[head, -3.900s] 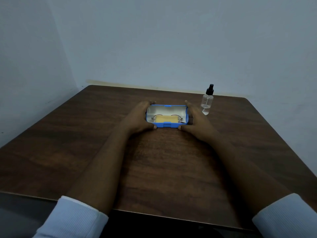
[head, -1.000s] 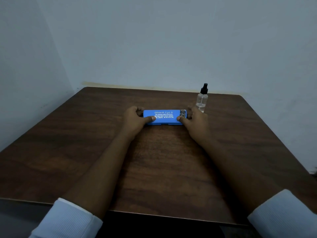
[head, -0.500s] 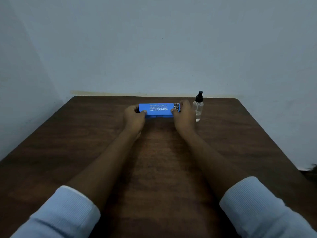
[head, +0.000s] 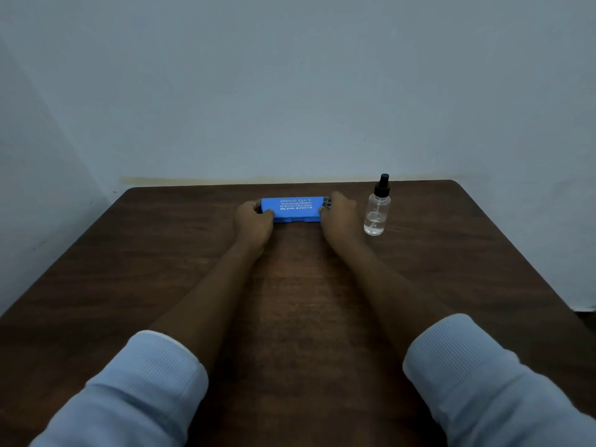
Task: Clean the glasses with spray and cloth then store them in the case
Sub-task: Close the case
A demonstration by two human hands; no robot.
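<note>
A blue glasses case [head: 295, 209] with white lettering lies closed on the far middle of the wooden table [head: 161, 285]. My left hand [head: 253, 221] grips its left end, thumb on the front edge. My right hand [head: 338, 217] grips its right end. The glasses and cloth are hidden inside the closed case. A clear spray bottle [head: 377, 209] with a black nozzle stands upright just right of my right hand, apart from it.
Behind the table's far edge rises a pale wall [head: 290, 91], with another wall on the left. The table's right edge runs diagonally at the right. White sleeves cover both forearms near the bottom.
The case was open with glasses and yellow cloth inside; now it is closed. Both hands have pushed it farther from me, toward the table's back edge.
</note>
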